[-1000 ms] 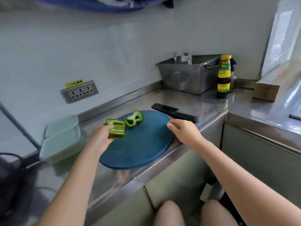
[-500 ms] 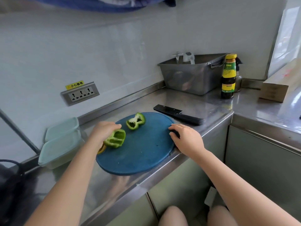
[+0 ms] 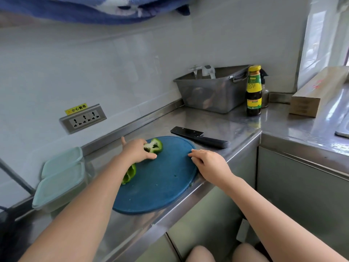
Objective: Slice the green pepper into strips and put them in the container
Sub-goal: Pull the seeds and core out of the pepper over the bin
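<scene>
A round blue cutting board (image 3: 162, 186) lies on the steel counter. Two green pepper halves rest on it. The far half (image 3: 154, 145) lies cut side up, and my left hand (image 3: 137, 151) touches its left side with fingers spread. The near half (image 3: 130, 173) lies partly hidden under my left forearm. My right hand (image 3: 207, 161) rests flat on the board's right edge, holding nothing. A black knife (image 3: 198, 137) lies on the counter just behind the board. A lidded pale green container (image 3: 60, 178) stands left of the board.
A metal tub (image 3: 213, 91) with utensils stands at the back, a dark sauce bottle (image 3: 254, 90) beside it. A cardboard box (image 3: 317, 93) lies on the right counter. A wall socket (image 3: 83, 118) sits above the counter. The counter edge runs close under the board.
My left hand set the near pepper half down on the board and moved to the far half. My right hand stayed on the board's right edge.
</scene>
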Demonstrator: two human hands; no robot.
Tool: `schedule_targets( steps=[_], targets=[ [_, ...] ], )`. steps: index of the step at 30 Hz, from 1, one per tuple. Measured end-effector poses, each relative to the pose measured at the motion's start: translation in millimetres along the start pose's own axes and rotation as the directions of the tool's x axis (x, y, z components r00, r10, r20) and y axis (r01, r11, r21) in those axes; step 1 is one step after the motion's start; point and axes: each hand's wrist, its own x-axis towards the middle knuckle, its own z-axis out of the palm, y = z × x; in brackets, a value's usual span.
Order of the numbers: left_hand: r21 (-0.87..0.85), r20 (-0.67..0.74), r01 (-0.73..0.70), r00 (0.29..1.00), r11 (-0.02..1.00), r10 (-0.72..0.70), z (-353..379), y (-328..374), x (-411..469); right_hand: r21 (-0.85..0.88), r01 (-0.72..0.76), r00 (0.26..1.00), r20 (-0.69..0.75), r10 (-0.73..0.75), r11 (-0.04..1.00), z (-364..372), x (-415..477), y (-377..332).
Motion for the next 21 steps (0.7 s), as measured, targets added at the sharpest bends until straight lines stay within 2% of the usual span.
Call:
schedule_targets(
  steps=[4, 7, 10, 13, 16, 21],
  targets=[
    [-0.226, -0.090, -0.181, 0.982, 0.957, 0.165, -10.6, 17.4, -25.8, 0.220, -0.075, 0.996, -0.027, 0.083, 0.973, -12.7, -8.9, 3.9],
    [-0.363, -0.087, -0.334, 0.942, 0.870, 0.325, -18.4, 41.2, -56.8, 0.510, -0.134, 0.975, -0.085, 0.205, 0.850, -34.0, -24.8, 9.2],
    [-0.493, -0.082, -0.411, 0.899, 0.767, 0.429, -17.8, 67.6, -80.7, 0.641, -0.107, 0.956, -0.143, 0.255, 0.760, -61.5, -40.9, 16.2],
    [-0.583, -0.091, -0.469, 0.849, 0.664, 0.520, -12.4, 95.2, -97.2, 0.638, -0.099, 0.968, -0.117, 0.223, 0.764, -92.8, -61.4, 17.1],
    [-0.628, -0.113, -0.510, 0.807, 0.588, 0.579, -6.1, 123.9, -109.2, 0.564, -0.114, 0.975, -0.096, 0.202, 0.818, -119.6, -78.2, 17.6],
    [-0.587, -0.234, -0.612, 0.754, 0.529, 0.613, 20.0, 169.2, -119.7, 0.324, -0.311, 0.925, -0.111, 0.362, 0.894, -137.6, -97.4, 27.0]
  ],
)
